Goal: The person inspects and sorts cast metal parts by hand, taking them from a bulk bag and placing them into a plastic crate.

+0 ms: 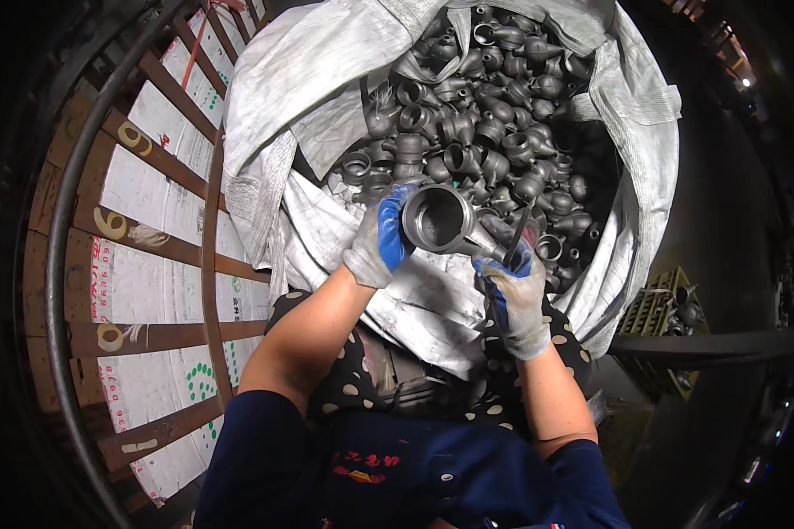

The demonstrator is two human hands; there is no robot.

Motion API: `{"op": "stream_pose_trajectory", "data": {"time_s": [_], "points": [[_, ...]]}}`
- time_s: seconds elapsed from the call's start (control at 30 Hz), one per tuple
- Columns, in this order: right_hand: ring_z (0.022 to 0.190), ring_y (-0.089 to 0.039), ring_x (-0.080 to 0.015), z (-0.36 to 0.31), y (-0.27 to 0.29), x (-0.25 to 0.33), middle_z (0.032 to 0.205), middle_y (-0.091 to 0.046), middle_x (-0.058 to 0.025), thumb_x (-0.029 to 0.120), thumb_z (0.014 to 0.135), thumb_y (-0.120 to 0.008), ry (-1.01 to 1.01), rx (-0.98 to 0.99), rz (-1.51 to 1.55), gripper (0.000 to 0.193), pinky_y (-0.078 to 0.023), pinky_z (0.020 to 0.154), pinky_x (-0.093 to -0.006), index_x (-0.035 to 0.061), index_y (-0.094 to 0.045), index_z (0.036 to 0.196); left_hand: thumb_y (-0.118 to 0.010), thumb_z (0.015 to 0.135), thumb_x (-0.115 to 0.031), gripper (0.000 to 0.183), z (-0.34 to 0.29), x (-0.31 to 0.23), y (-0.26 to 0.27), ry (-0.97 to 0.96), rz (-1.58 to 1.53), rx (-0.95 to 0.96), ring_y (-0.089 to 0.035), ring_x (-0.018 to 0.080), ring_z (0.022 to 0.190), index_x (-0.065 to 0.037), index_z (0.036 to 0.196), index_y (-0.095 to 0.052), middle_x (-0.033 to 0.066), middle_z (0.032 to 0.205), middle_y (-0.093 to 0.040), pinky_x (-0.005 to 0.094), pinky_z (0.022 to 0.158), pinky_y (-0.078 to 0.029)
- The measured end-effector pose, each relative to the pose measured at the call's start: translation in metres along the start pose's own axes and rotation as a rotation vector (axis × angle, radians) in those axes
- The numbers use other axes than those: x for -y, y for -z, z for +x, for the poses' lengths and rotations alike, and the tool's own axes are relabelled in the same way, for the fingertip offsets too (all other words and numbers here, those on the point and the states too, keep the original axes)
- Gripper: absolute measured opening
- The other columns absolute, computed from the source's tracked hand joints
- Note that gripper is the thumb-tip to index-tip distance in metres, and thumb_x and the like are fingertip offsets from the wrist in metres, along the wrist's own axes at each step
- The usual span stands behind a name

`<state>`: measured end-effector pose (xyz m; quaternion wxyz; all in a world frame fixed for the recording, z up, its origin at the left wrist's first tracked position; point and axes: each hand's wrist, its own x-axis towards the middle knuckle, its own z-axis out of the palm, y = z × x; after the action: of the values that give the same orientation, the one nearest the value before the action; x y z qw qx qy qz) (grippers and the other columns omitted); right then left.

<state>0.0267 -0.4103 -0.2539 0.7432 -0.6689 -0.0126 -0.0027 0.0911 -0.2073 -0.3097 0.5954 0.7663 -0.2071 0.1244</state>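
Observation:
My left hand [381, 231], in a grey glove with blue coating, is closed round a dark grey metal casting [438, 219]. The casting has a wide round mouth turned up towards me, and its narrower neck points right. My right hand [515, 300], gloved the same way, is closed round a thin dark tool [521, 231] that stands up beside the neck. What kind of tool it is I cannot make out. Both hands are above the near edge of a large white woven sack [309, 66], which holds a heap of similar castings [503, 132].
On the left stands a rusty metal rack [212, 229] with bars, and white printed cartons [154, 282] show behind it. A yellowish plastic crate [653, 313] with metal parts sits at the right. A dark bar [723, 346] runs across in front of the crate.

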Motion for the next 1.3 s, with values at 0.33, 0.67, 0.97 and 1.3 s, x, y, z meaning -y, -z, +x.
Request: {"op": "stream_pose_trajectory", "data": {"time_s": [0.33,0.67,0.97,1.3], "points": [[0.061,-0.050,-0.0047,0.002,0.016,-0.015,0.087,-0.058,-0.0023,0.002,0.085,-0.059,-0.271,0.157,0.508,0.039,-0.038,0.046,-0.0142,-0.0001,-0.049,0.123,-0.048,0.094,-0.010,0.025,0.010,-0.033,0.004,0.349,-0.829,-0.217,-0.060,0.0122,0.096,-0.001,0.114,-0.059,0.0063,0.107,-0.061,0.0254,0.086,-0.047],[0.058,-0.049,-0.0053,-0.003,0.011,-0.014,0.079,-0.056,0.0006,0.004,0.086,-0.058,-0.420,0.081,0.526,0.029,-0.038,0.044,-0.0172,0.0053,-0.051,0.114,-0.057,0.086,-0.008,0.035,0.012,-0.071,0.020,0.119,-0.677,-0.077,-0.059,0.0217,0.107,0.003,0.119,-0.052,0.0153,0.112,-0.062,0.0339,0.098,-0.043],[0.051,-0.043,0.0001,0.010,0.005,-0.020,0.076,-0.058,0.0037,0.004,0.084,-0.065,-0.437,0.154,0.333,0.043,-0.033,0.045,-0.0139,0.0018,-0.051,0.124,-0.053,0.089,-0.004,0.032,0.017,-0.054,0.020,0.245,-0.753,-0.229,-0.060,0.0187,0.104,0.004,0.119,-0.052,0.0131,0.110,-0.062,0.0296,0.095,-0.045],[0.102,-0.056,-0.0124,0.012,0.005,-0.033,0.123,-0.055,-0.0105,0.001,0.081,-0.066,-0.329,0.157,0.186,0.052,-0.047,0.087,-0.0240,-0.0050,-0.046,0.128,-0.061,0.085,-0.004,0.031,0.015,-0.037,0.012,0.154,-0.642,-0.328,-0.062,0.0199,0.097,0.005,0.113,-0.056,0.0137,0.111,-0.061,0.0295,0.091,-0.050]]}}
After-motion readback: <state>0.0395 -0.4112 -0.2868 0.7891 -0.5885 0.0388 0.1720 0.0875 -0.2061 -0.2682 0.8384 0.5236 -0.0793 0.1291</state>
